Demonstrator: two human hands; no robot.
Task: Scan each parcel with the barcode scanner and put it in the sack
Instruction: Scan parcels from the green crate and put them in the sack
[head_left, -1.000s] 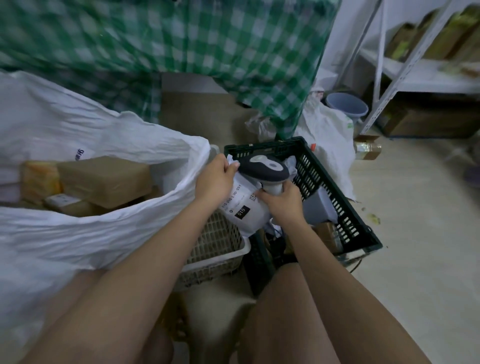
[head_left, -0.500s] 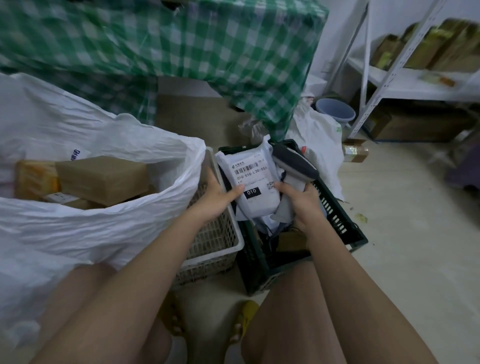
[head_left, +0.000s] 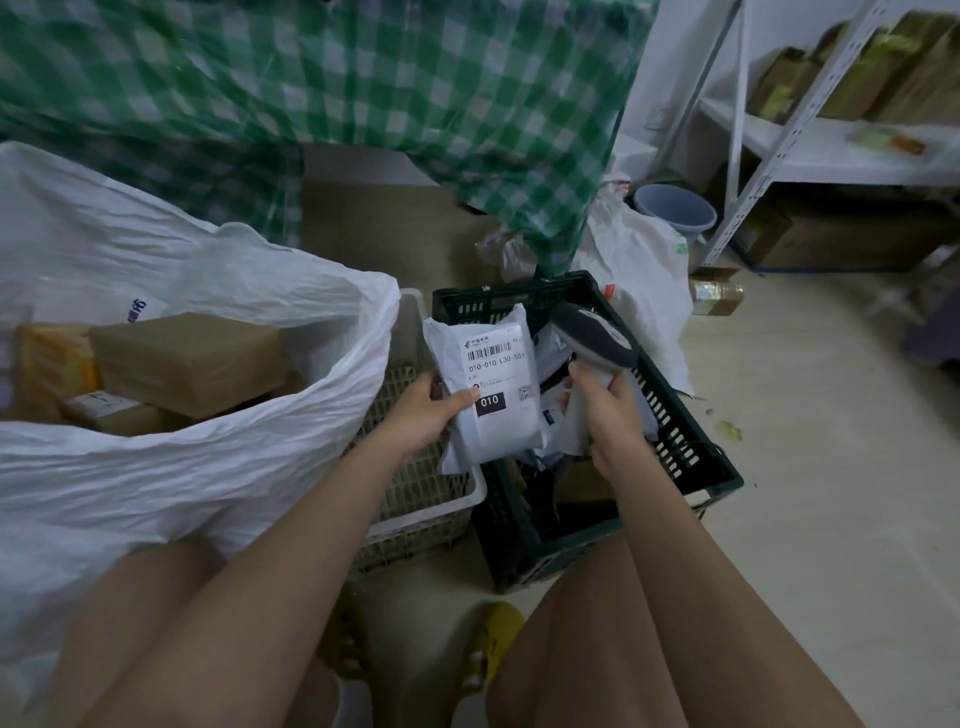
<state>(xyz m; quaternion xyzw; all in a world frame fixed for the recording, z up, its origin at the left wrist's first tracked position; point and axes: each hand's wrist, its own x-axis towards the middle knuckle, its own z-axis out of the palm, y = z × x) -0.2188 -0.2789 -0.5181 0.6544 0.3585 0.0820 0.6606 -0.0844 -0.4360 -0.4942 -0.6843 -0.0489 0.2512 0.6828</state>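
My left hand (head_left: 426, 410) grips a white soft parcel (head_left: 491, 384) by its lower left edge, label side up, with a barcode and a black "010" tag showing. To its right, my right hand (head_left: 605, 415) holds the grey barcode scanner (head_left: 592, 338) by its handle, head tilted toward the parcel. Both hover over the dark green crate (head_left: 675, 452), where more parcels lie partly hidden. The big white sack (head_left: 208, 441) gapes open at the left, with brown boxes (head_left: 187, 361) inside.
A white woven basket (head_left: 421, 499) stands between sack and crate. A green checked cloth (head_left: 415, 104) hangs behind. A white bag (head_left: 639, 270), a bucket (head_left: 675, 208) and a metal shelf (head_left: 810, 150) with boxes stand at the right. My knees and yellow sandals fill the bottom.
The parcel has turned label up and lifted clear of the scanner. The scanner moved from over the parcel to its right side, and my view shifted slightly.
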